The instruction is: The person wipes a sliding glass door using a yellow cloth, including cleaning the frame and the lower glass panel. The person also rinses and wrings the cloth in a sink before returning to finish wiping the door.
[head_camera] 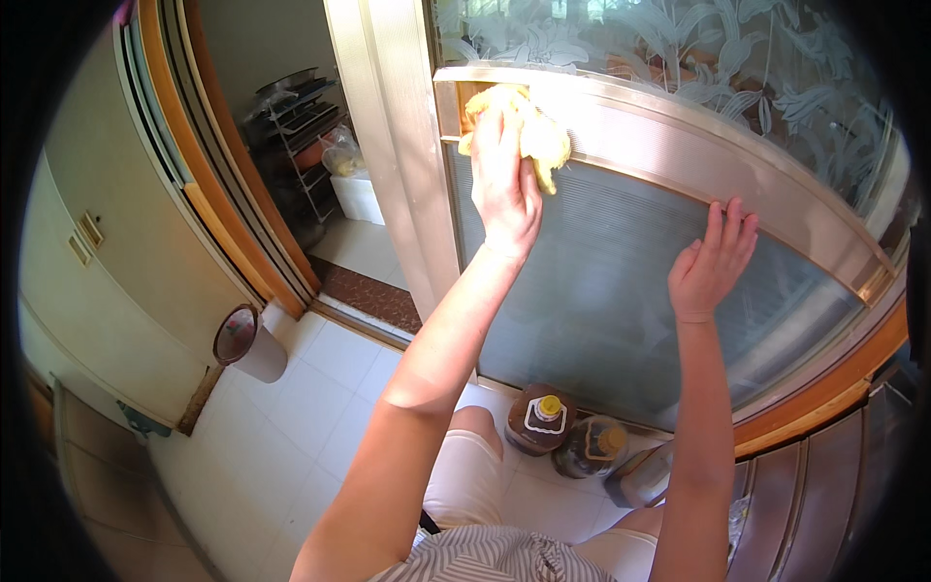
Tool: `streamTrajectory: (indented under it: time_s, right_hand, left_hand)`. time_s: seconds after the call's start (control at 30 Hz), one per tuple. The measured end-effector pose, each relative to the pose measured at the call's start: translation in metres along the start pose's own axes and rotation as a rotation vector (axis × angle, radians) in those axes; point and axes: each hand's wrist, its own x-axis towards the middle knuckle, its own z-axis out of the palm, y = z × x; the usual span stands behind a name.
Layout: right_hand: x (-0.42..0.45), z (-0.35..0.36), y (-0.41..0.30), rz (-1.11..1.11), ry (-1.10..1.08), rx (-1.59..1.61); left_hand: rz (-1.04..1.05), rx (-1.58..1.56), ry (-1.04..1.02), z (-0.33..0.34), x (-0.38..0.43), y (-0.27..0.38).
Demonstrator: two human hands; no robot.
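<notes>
My left hand [505, 189] presses a yellow cloth [549, 138] against the left part of the metal crossbar [654, 134] of a sliding door, its fingers closed over the cloth. Bright sunlight washes out part of the cloth and the bar. To the right, my right hand [713, 262] rests with fingers extended, its fingertips at the lower edge of the same crossbar, holding nothing. Above the bar is a glass pane with a floral pattern [734, 65]; below it, a frosted panel [582, 291].
At the door's foot stand large plastic bottles, one with a yellow cap [542, 425]. A waste bin [265, 356] stands on the tiled floor at left, near a pale cabinet [124, 291]. Through the doorway are a loaded rack [298, 156] and a white box [358, 198].
</notes>
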Motion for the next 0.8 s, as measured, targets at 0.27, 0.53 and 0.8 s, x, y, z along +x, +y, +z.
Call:
streamTrajectory:
  time_s: [0.27, 0.53, 0.8]
  right_hand:
    - [-0.004, -0.002, 0.002, 0.003, -0.044, 0.008]
    - [-0.004, -0.013, 0.008, -0.014, -0.109, 0.153]
    - [-0.037, -0.071, 0.039, 0.339, -0.039, 0.57]
  left_hand:
    - [0.056, 0.036, -0.056, -0.001, -0.007, 0.002]
    - [-0.026, -0.06, 0.024, 0.034, -0.003, 0.044]
    - [0.318, -0.166, -0.097, 0.112, -0.015, 0.152]
